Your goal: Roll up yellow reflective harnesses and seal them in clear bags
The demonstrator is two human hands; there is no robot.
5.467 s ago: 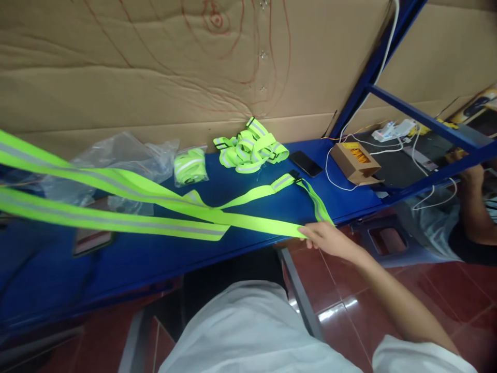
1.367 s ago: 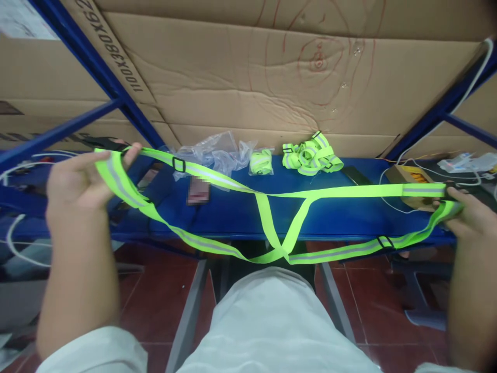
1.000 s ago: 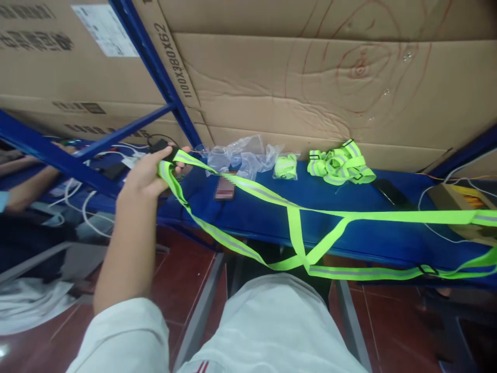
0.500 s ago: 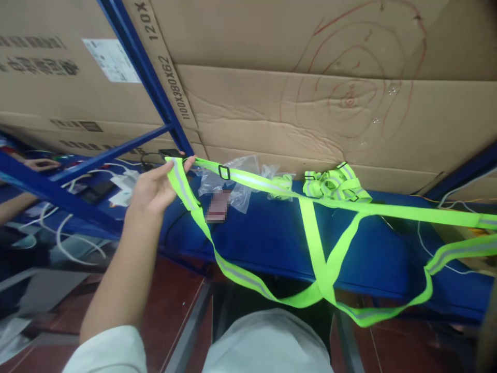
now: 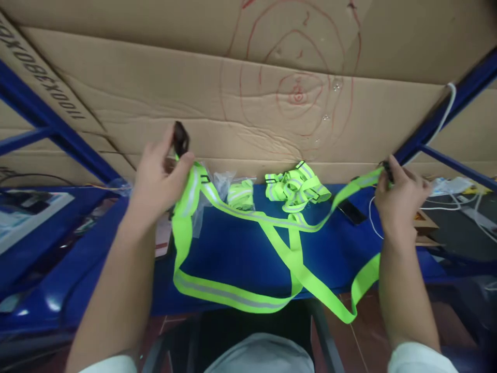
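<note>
A neon-yellow reflective harness (image 5: 240, 298) with grey stripes hangs between my two hands, its straps crossing in the middle. At its left end, my left hand (image 5: 159, 178) is closed on the strap by a black buckle (image 5: 180, 139) that sticks up past the fingers. My right hand (image 5: 402, 199) pinches the other end, where a dark buckle piece (image 5: 387, 171) shows at the fingertips. Behind the harness, a bundled pile of the same straps (image 5: 297, 186) lies on the blue table (image 5: 236, 248). A smaller folded bundle (image 5: 240, 195) in clear plastic is beside it.
Cardboard (image 5: 163, 93) with red drawn rings stands behind the table. Blue frame posts (image 5: 58, 134) rise at both sides. A dark phone (image 5: 352, 211) lies toward the right, near white cables (image 5: 446, 207). A chair arm (image 5: 326, 336) shows below.
My view has turned to the right, and my right hand has come into the picture holding the harness's other end. My left hand now has a black buckle pointing up.
</note>
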